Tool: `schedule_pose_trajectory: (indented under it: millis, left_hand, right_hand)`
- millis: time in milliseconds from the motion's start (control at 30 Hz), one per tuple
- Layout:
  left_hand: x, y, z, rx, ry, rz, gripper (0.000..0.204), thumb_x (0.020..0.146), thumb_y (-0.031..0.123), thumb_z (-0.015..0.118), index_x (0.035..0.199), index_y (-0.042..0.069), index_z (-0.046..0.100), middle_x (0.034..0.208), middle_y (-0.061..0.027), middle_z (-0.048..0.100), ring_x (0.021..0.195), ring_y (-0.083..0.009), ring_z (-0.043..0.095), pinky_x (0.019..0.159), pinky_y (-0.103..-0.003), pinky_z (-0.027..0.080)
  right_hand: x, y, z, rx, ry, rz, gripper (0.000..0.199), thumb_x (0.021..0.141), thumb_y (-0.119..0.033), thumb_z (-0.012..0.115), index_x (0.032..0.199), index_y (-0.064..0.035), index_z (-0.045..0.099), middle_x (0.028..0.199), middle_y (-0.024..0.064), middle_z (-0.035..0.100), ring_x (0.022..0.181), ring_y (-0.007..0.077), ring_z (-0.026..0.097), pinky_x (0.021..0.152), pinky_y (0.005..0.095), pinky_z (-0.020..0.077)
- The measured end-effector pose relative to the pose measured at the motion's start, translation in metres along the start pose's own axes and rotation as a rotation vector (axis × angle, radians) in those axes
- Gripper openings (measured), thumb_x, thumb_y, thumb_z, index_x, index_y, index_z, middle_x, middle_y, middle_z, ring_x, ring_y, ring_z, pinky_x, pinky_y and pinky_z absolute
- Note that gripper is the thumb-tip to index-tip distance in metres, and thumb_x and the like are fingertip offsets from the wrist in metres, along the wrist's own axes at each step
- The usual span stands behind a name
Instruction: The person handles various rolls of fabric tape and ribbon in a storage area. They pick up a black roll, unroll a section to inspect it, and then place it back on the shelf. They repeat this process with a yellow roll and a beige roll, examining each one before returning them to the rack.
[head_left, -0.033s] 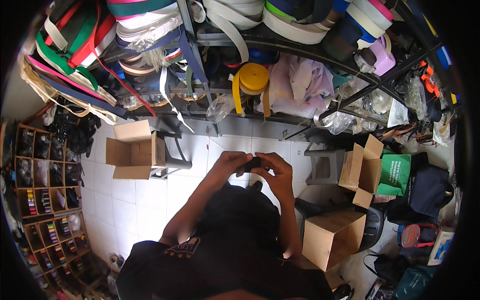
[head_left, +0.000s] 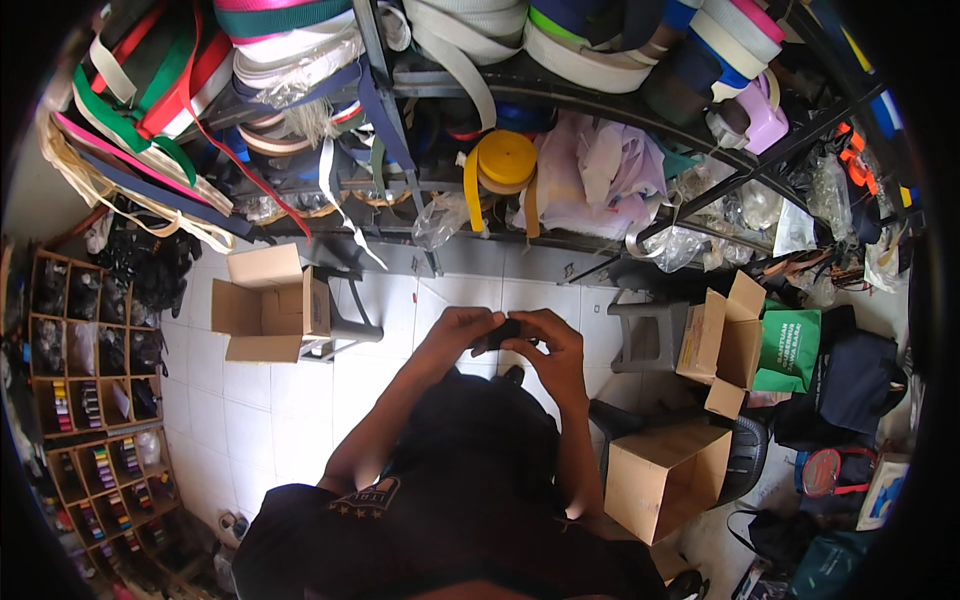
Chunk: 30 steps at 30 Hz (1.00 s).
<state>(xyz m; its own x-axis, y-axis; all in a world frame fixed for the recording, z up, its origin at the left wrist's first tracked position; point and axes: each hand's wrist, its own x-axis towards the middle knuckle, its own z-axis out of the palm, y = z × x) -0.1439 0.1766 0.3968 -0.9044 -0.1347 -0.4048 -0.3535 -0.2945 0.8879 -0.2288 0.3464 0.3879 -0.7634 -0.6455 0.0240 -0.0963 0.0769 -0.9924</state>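
Note:
In front of my body, over the floor, my left hand (head_left: pixel 458 328) and my right hand (head_left: pixel 556 338) meet around a small black piece (head_left: pixel 496 336). The left fingers are closed on its left end, while the right thumb and fingers pinch its other side. It looks flat and soft-edged, like folded cloth or strap, but its exact kind is too small and dark to tell. Fingers cover part of it. Both forearms reach up from the lower edge past my black shirt (head_left: pixel 450 500).
Ahead runs a black metal rack (head_left: pixel 450 80) with webbing rolls, including a yellow roll (head_left: pixel 507 158). An open carton (head_left: pixel 285 305) rests on a stool at left; other cartons (head_left: pixel 668 482) stand at right by a grey stool (head_left: pixel 645 335). A wooden thread shelf (head_left: pixel 95 430) lines the left.
The black piece has tilted slightly between my fingers, showing a little more beside the left hand. Both hands keep nearly the same place and hold.

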Motion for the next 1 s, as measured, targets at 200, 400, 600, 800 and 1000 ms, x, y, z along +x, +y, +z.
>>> schedule_pose_trajectory:
  millis: [200, 400, 600, 800, 1000]
  left_hand:
    - [0.005, -0.003, 0.004, 0.082, -0.021, 0.174, 0.033, 0.097, 0.028, 0.063, 0.121, 0.005, 0.059, 0.078, 0.0009, 0.058, 0.074, -0.0077, 0.054, 0.065, -0.023, 0.042]
    - [0.006, 0.001, 0.01, 0.372, 0.032, 0.436, 0.043, 0.083, 0.011, 0.076, 0.123, 0.007, 0.06, 0.093, -0.0041, 0.063, 0.083, -0.0128, 0.06, 0.076, -0.029, 0.051]
    - [0.009, 0.007, 0.02, 0.464, 0.13, 0.554, 0.038, 0.082, 0.009, 0.076, 0.118, 0.006, 0.065, 0.088, -0.0063, 0.066, 0.08, -0.0139, 0.061, 0.077, -0.029, 0.05]
    - [0.009, 0.002, 0.03, 0.458, 0.274, 0.556, 0.029, 0.086, 0.011, 0.074, 0.112, 0.002, 0.067, 0.083, -0.0086, 0.067, 0.076, -0.0146, 0.063, 0.077, -0.029, 0.05]
    - [0.013, -0.007, 0.03, 0.27, 0.232, 0.395, 0.024, 0.09, 0.015, 0.07, 0.108, -0.001, 0.067, 0.09, -0.0097, 0.071, 0.083, -0.0125, 0.065, 0.076, -0.028, 0.05]
  right_hand:
    - [0.001, -0.007, -0.002, -0.026, 0.083, 0.116, 0.024, 0.081, -0.01, 0.077, 0.101, 0.0013, 0.068, 0.091, 0.0093, 0.071, 0.083, 0.0162, 0.07, 0.073, 0.028, 0.0523]
    - [0.005, -0.002, -0.007, 0.141, 0.182, 0.248, 0.023, 0.084, -0.017, 0.078, 0.095, 0.0025, 0.07, 0.081, 0.0056, 0.07, 0.072, 0.0091, 0.065, 0.067, 0.0238, 0.0511]
    - [0.01, -0.005, -0.017, 0.143, 0.171, 0.277, 0.025, 0.086, -0.021, 0.076, 0.096, 0.0019, 0.072, 0.08, 0.0046, 0.07, 0.072, 0.0082, 0.064, 0.066, 0.0222, 0.0493]
    - [0.003, -0.009, -0.006, 0.141, 0.271, 0.06, 0.033, 0.083, -0.009, 0.077, 0.114, 0.0008, 0.067, 0.095, 0.0088, 0.071, 0.085, 0.013, 0.068, 0.074, 0.0248, 0.0519]
    - [-0.003, -0.005, -0.014, 0.268, 0.187, 0.02, 0.037, 0.082, 0.003, 0.073, 0.118, 0.0005, 0.066, 0.112, 0.0108, 0.066, 0.091, 0.0161, 0.069, 0.078, 0.0253, 0.055]
